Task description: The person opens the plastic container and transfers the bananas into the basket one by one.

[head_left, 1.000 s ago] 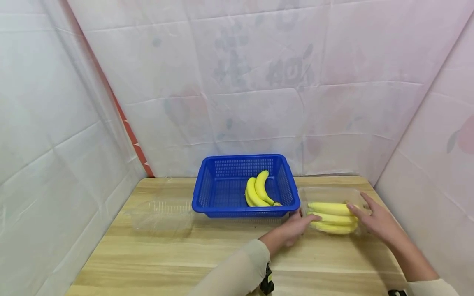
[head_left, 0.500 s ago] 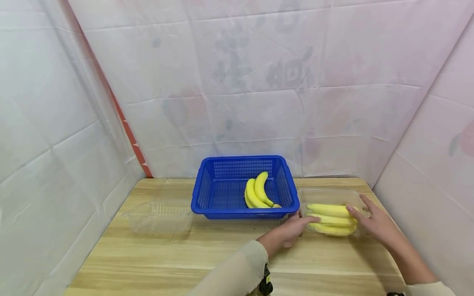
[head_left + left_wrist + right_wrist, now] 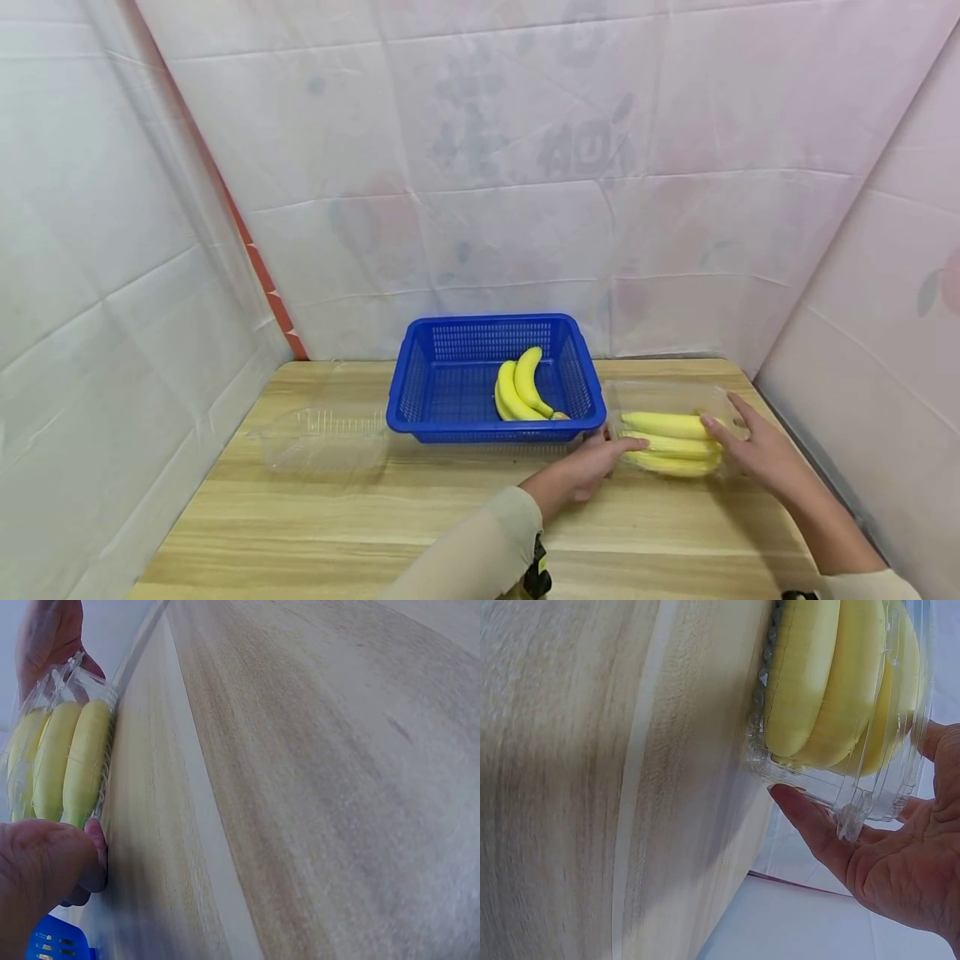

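Observation:
A clear plastic clamshell box (image 3: 663, 393) sits at the right of the table with several yellow bananas (image 3: 675, 447) lying side by side in it. My left hand (image 3: 588, 468) grips the box's left end, thumb over the near side. At the opposite end my right hand (image 3: 765, 450) holds it, thumb on top and fingers around the far corner. In the right wrist view the banana tips show through the box wall (image 3: 817, 784), with my right palm (image 3: 907, 874) behind that end. The left wrist view shows my left thumb (image 3: 45, 855) close by the other end.
Just left of the box stands a blue plastic basket (image 3: 401, 392) with a bunch of bananas (image 3: 521, 387) in its right half. Another clear plastic box (image 3: 326, 442) stands farther left on the wooden table (image 3: 337, 533). White sheeting (image 3: 480, 233) encloses the back and sides.
Almost nothing differs: both hands stay on the ends of the clear box, and the basket and its bananas keep their places.

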`<move>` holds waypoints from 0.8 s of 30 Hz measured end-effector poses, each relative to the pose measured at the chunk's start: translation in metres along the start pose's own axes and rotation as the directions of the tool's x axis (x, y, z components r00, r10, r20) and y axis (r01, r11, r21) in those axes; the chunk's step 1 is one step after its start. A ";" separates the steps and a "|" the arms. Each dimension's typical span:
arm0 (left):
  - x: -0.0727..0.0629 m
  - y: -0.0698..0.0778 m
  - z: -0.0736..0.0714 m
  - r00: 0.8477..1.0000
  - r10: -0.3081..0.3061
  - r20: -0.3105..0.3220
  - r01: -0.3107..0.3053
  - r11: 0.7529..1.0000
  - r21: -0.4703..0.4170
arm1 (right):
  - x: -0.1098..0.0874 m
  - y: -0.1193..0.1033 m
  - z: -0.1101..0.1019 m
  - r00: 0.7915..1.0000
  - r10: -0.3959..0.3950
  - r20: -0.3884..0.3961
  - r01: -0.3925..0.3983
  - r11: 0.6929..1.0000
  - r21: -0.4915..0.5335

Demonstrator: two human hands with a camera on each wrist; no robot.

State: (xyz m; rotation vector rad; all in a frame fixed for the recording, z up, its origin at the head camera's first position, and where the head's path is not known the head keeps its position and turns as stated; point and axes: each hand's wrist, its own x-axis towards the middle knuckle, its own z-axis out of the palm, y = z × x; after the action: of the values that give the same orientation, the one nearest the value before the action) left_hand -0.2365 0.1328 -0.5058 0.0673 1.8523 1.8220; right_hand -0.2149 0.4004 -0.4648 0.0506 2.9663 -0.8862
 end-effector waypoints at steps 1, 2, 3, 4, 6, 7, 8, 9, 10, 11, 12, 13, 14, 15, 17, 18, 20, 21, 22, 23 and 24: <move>0.000 0.000 0.000 1.000 -0.002 -0.003 0.002 1.000 0.003 | 0.000 0.000 0.000 1.000 0.000 -0.001 0.000 1.000 -0.002; 0.000 0.000 0.000 1.000 -0.001 -0.005 0.001 1.000 0.005 | -0.001 0.000 0.000 1.000 0.000 -0.004 0.000 1.000 -0.004; 0.000 0.000 0.000 1.000 0.000 -0.006 0.000 1.000 0.007 | -0.001 0.000 -0.001 1.000 0.001 -0.005 -0.001 1.000 -0.004; 0.000 0.000 0.001 1.000 0.001 -0.009 -0.001 1.000 0.012 | -0.002 -0.001 -0.001 1.000 0.001 -0.008 -0.001 1.000 -0.004; 0.000 0.000 0.001 1.000 0.000 -0.012 0.000 1.000 0.018 | -0.003 -0.001 -0.001 1.000 0.005 -0.009 -0.005 1.000 -0.006; -0.001 0.000 0.001 1.000 0.001 -0.012 -0.001 1.000 0.021 | -0.004 -0.002 -0.001 1.000 0.004 -0.009 -0.004 1.000 -0.005; -0.001 -0.001 0.001 1.000 0.001 -0.012 -0.001 1.000 0.022 | -0.004 -0.002 -0.001 1.000 0.005 -0.009 -0.005 1.000 -0.004; -0.001 -0.001 0.002 1.000 0.005 -0.015 -0.005 1.000 0.026 | -0.005 -0.002 -0.002 1.000 0.005 -0.006 -0.005 1.000 -0.002; -0.001 -0.002 0.002 1.000 0.014 -0.020 -0.013 0.999 0.031 | -0.005 -0.002 -0.001 1.000 0.005 -0.007 -0.005 1.000 -0.001; -0.001 -0.002 0.003 0.999 0.022 -0.025 -0.021 0.999 0.038 | -0.006 -0.003 -0.002 1.000 0.004 -0.006 -0.004 1.000 0.000; -0.001 -0.002 0.004 0.999 0.035 -0.034 -0.033 0.998 0.048 | -0.006 -0.003 -0.002 1.000 0.003 -0.007 -0.003 1.000 0.001; -0.002 -0.003 0.005 0.998 0.050 -0.042 -0.047 0.997 0.058 | -0.006 -0.003 -0.002 1.000 0.002 -0.008 -0.002 1.000 0.001; -0.002 -0.003 0.006 0.997 0.063 -0.053 -0.059 0.996 0.070 | -0.006 -0.003 -0.002 1.000 0.001 -0.009 -0.001 1.000 0.001; -0.002 -0.004 0.007 0.995 0.080 -0.067 -0.074 0.994 0.084 | -0.006 -0.003 -0.003 1.000 0.000 -0.009 0.000 1.000 0.002; -0.003 -0.005 0.009 0.991 0.096 -0.089 -0.086 0.991 0.106 | -0.007 -0.003 -0.002 1.000 -0.001 -0.013 0.001 1.000 0.001; -0.003 -0.005 0.009 0.990 0.099 -0.098 -0.088 0.989 0.116 | -0.007 -0.003 -0.001 1.000 -0.001 -0.014 0.001 1.000 0.003; -0.004 -0.006 0.010 0.989 0.097 -0.112 -0.082 0.988 0.131 | -0.008 -0.002 -0.001 1.000 0.002 -0.015 -0.002 1.000 0.003; -0.005 -0.006 0.011 0.989 0.093 -0.117 -0.076 0.987 0.138 | -0.008 -0.002 0.000 1.000 0.003 -0.015 -0.003 1.000 0.005; -0.006 -0.006 0.011 0.989 0.089 -0.121 -0.070 0.987 0.147 | -0.009 -0.002 0.000 1.000 0.003 -0.016 -0.003 1.000 0.005; -0.007 -0.006 0.011 0.988 0.087 -0.127 -0.067 0.986 0.155 | -0.009 -0.003 0.001 1.000 0.005 -0.015 -0.005 1.000 0.007; -0.007 -0.005 0.011 0.987 0.089 -0.133 -0.068 0.985 0.161 | -0.009 -0.003 0.001 1.000 0.005 -0.014 -0.005 1.000 0.010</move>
State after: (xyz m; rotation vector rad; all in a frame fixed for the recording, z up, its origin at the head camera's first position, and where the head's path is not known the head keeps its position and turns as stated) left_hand -0.2240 0.1394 -0.5079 0.0722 2.1160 1.7702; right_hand -0.2058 0.3975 -0.4638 0.0656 2.9736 -0.9044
